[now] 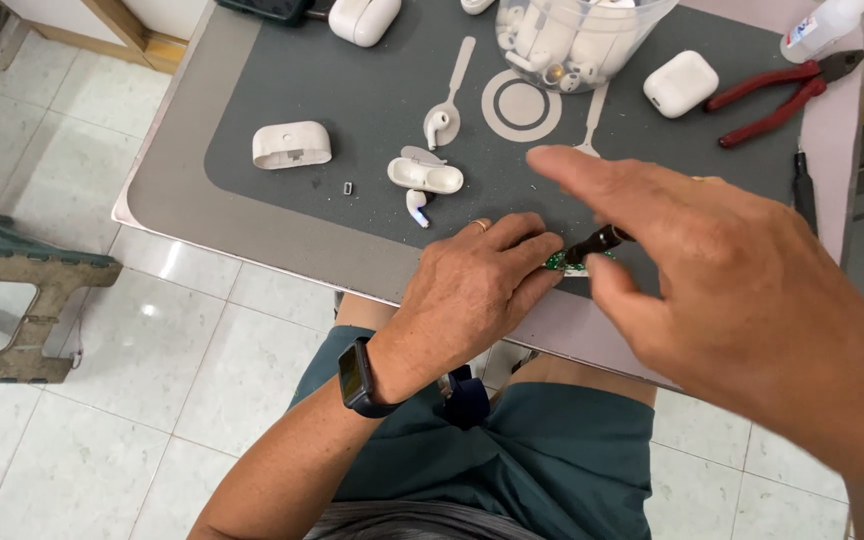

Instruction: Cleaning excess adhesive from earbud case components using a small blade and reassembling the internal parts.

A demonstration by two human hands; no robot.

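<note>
Two hands work at the near edge of a small grey table (167, 170) covered by a dark grey mat (352, 90), standing on a white tiled floor (202, 370); I view it from above. On the mat lie white earbud-case parts: a case shell (292, 145), an open case half (425, 175) with a loose earbud (417, 207) just beside it, a closed case (681, 83), and a clear tub of earbuds (577, 35). Red pliers (782, 95) lie at the far right. My left hand (477, 290), palm down with a ring and wristwatch (357, 377), pins a small green circuit board (564, 261) to the mat under closed fingertips. My right hand (722, 270) hovers above, forefinger extended, thumb and hidden fingers gripping a dark slender tool (597, 243) whose tip meets the board.
</note>
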